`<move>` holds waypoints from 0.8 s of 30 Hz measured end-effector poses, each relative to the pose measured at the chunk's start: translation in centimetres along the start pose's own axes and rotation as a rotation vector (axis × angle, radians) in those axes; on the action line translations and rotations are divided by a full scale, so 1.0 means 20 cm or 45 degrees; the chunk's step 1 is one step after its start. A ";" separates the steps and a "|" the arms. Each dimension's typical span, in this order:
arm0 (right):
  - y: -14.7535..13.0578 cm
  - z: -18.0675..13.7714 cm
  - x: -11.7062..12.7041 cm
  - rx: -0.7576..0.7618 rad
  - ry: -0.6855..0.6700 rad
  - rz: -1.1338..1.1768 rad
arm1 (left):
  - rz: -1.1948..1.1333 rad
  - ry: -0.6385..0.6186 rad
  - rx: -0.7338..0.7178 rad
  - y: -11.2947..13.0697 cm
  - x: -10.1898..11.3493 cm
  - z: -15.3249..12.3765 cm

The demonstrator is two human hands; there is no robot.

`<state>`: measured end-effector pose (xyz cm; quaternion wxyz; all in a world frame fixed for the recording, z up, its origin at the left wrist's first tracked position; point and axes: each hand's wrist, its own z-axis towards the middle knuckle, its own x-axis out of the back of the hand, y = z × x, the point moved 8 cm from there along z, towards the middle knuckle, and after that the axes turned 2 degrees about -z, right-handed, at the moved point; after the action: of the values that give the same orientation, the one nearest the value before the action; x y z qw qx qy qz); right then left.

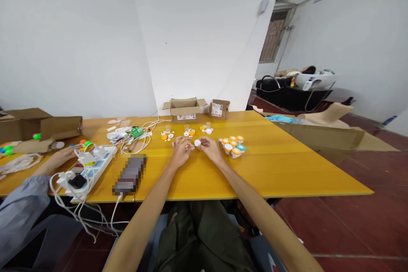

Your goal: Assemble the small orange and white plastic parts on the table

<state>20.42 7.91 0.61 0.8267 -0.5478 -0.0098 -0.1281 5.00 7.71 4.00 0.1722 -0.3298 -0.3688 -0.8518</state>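
Note:
Over the table's middle, my right hand [209,149] pinches a small white round disc-like piece [197,143] between its fingertips. My left hand [181,153] is close beside it on the left, fingers closed together; whatever they hold is too small to make out. Just beyond my hands lie loose small parts, with orange round pieces [163,137] and white round pieces [208,131] among them, in groups with clear cups [186,128]. To the right of my right hand stand several small clear jars with orange, white and teal lids [236,151].
Two cardboard boxes [185,115] [219,109] stand against the wall. On the left are a phone [130,174], a power strip [101,165] with tangled white cables, and a green circuit board [137,131]. Another person's hand [65,155] rests beyond the strip, near an open carton [60,128].

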 end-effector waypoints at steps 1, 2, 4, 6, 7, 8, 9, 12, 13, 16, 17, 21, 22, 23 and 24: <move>0.01 0.00 0.01 -0.020 0.023 0.004 | 0.009 -0.018 -0.002 0.00 -0.01 0.00; 0.02 0.01 0.02 -0.039 0.041 0.011 | 0.018 -0.038 -0.006 0.00 -0.01 0.00; 0.03 0.01 0.03 -0.077 0.061 0.029 | 0.044 -0.077 -0.019 0.01 -0.02 -0.01; 0.04 0.01 0.03 -0.107 0.063 0.048 | 0.071 -0.109 -0.040 0.02 -0.03 -0.01; 0.04 0.01 0.02 -0.118 0.058 0.054 | 0.085 -0.117 -0.050 0.02 -0.04 -0.01; 0.05 0.01 0.02 -0.126 0.050 0.057 | 0.098 -0.124 -0.059 0.02 -0.04 -0.02; 0.05 0.01 0.02 -0.130 0.040 0.060 | 0.111 -0.128 -0.066 0.02 -0.04 -0.02; 0.06 0.01 0.02 -0.139 0.015 0.071 | 0.134 -0.130 -0.069 0.02 -0.05 -0.02; 0.06 0.01 0.02 -0.142 0.010 0.074 | 0.136 -0.128 -0.069 0.01 -0.05 -0.02; 0.05 0.01 0.01 -0.137 -0.004 0.072 | 0.130 -0.098 -0.065 0.01 -0.04 -0.02; 0.05 0.01 0.01 -0.126 -0.013 0.070 | 0.125 -0.083 -0.064 0.01 -0.03 -0.02; 0.01 0.00 -0.01 -0.076 -0.067 0.078 | 0.103 -0.041 -0.067 0.02 -0.02 -0.02; 0.00 0.00 -0.02 -0.067 -0.081 0.081 | 0.100 -0.042 -0.068 0.02 -0.02 -0.02; 0.00 0.00 -0.03 -0.061 -0.094 0.084 | 0.097 -0.043 -0.068 0.03 -0.01 -0.02; -0.01 -0.01 -0.03 -0.059 -0.108 0.088 | 0.095 -0.045 -0.069 0.03 -0.01 -0.02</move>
<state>19.72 7.83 0.65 0.8165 -0.5719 -0.0231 -0.0765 5.33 7.03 3.91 0.1882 -0.3629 -0.3362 -0.8484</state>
